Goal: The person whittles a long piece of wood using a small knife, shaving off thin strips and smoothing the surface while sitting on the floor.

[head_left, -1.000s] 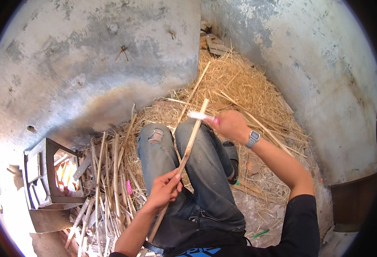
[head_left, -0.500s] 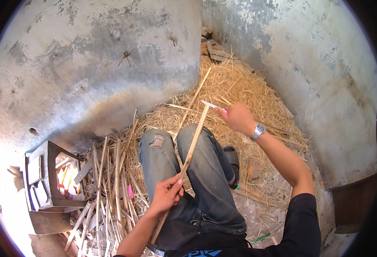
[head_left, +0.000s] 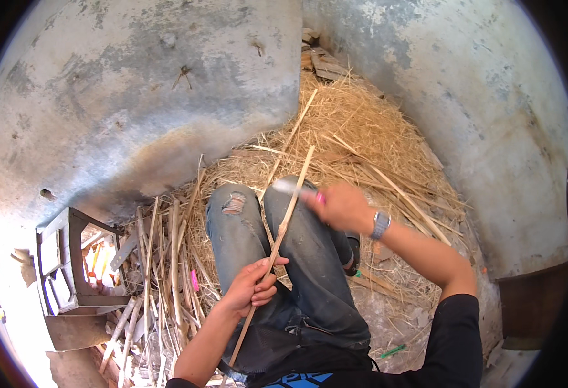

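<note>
A long, pale bamboo strip (head_left: 287,216) slants across my lap, its far end beyond my right knee. My left hand (head_left: 250,286) is closed around its lower part, index finger stretched along it. In my right hand (head_left: 343,205) I grip a knife (head_left: 288,187) with a pink-marked handle; its blade is smeared by motion and crosses the strip a little below the far end. Whether the edge touches the strip, I cannot tell. Ripped jeans (head_left: 235,223) cover my legs under the strip.
Shavings (head_left: 361,123) pile up ahead, with longer strips (head_left: 400,191) lying on them. Several bamboo sticks (head_left: 177,258) lean at my left, beside a dark wooden frame (head_left: 74,265). Worn grey walls (head_left: 168,84) meet in a corner ahead. A green object (head_left: 392,351) lies on the floor at right.
My right hand and the knife have moved nearer to me and slightly left, from the strip's far tip down along it. My left hand still holds the strip in about the same place.
</note>
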Demonstrator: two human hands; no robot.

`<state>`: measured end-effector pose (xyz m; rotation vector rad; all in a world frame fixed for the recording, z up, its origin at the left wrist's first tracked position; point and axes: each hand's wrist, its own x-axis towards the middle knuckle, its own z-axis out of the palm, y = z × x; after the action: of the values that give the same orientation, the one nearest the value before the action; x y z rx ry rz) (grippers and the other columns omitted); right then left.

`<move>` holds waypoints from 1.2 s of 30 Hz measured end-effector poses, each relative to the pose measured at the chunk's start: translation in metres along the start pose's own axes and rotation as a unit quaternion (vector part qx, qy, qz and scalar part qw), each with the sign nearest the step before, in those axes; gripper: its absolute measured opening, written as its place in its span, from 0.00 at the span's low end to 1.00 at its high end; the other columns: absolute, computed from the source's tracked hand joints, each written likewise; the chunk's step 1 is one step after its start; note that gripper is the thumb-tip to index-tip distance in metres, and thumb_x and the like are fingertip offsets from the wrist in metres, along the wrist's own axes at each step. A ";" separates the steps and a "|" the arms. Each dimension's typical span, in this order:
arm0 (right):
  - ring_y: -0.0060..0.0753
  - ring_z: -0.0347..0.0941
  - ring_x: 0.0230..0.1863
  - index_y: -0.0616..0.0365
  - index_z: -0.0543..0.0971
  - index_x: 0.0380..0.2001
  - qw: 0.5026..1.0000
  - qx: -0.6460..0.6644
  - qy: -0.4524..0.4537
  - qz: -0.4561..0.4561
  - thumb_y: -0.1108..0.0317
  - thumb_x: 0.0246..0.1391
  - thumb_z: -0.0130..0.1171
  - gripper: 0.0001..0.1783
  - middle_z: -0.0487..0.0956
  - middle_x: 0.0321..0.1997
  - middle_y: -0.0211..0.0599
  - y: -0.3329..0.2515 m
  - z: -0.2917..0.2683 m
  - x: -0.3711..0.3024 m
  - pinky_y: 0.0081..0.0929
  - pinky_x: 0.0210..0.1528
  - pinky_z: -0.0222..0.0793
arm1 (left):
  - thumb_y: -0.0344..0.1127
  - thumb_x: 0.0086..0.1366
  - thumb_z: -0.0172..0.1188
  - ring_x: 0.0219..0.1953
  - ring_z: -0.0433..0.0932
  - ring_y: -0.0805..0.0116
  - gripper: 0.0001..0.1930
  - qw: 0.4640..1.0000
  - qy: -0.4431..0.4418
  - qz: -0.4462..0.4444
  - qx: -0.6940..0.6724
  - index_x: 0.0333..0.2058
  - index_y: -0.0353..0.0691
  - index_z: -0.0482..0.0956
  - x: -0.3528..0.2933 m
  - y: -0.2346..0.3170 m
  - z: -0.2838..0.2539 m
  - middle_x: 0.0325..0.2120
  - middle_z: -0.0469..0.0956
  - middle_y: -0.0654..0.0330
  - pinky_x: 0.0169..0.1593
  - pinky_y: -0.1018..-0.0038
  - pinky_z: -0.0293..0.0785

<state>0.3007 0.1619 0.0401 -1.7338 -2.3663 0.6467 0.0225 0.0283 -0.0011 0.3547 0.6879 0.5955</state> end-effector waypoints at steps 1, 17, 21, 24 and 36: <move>0.59 0.79 0.23 0.61 0.85 0.22 0.999 0.005 0.016 0.043 0.35 0.67 0.48 0.39 0.80 0.18 0.53 0.013 -0.009 0.012 0.51 0.30 0.76 | 0.44 0.83 0.39 0.14 0.53 0.81 0.22 1.000 0.002 -0.001 -0.001 0.64 0.36 0.69 0.001 0.001 0.000 0.16 0.55 0.71 0.16 0.83 0.52; 0.61 0.81 0.27 0.60 0.85 0.22 0.993 -0.054 -0.052 -0.093 0.32 0.67 0.45 0.41 0.80 0.20 0.57 -0.026 0.015 -0.023 0.52 0.32 0.76 | 0.44 0.83 0.41 0.13 0.53 0.82 0.22 0.997 0.051 0.011 0.054 0.65 0.37 0.69 0.001 -0.001 0.006 0.15 0.56 0.71 0.15 0.83 0.51; 0.57 0.74 0.20 0.62 0.81 0.20 0.996 -0.023 0.083 -0.004 0.38 0.70 0.47 0.39 0.75 0.17 0.56 0.048 -0.008 0.030 0.51 0.28 0.70 | 0.45 0.83 0.40 0.12 0.52 0.83 0.23 1.000 0.002 -0.002 0.003 0.66 0.37 0.68 -0.003 0.000 -0.002 0.15 0.55 0.72 0.15 0.83 0.52; 0.59 0.76 0.23 0.64 0.82 0.20 0.998 0.007 0.063 0.027 0.35 0.69 0.46 0.41 0.77 0.18 0.58 0.038 -0.021 0.026 0.51 0.31 0.73 | 0.45 0.83 0.39 0.12 0.52 0.83 0.23 0.999 -0.028 -0.011 -0.042 0.66 0.38 0.67 -0.001 0.002 -0.010 0.15 0.55 0.72 0.14 0.84 0.53; 0.17 0.52 0.14 0.53 0.74 0.16 0.955 0.248 0.158 0.031 0.35 0.66 0.57 0.35 0.62 0.13 0.18 0.012 -0.122 0.108 0.28 0.18 0.50 | 0.42 0.84 0.34 0.11 0.56 0.80 0.22 0.963 -0.212 0.012 -0.169 0.63 0.34 0.66 0.004 0.054 -0.006 0.14 0.58 0.69 0.13 0.82 0.56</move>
<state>0.3195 0.2973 0.1295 -1.5493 -1.7528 0.8159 0.0001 0.0735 0.0193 0.1624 0.1649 0.6224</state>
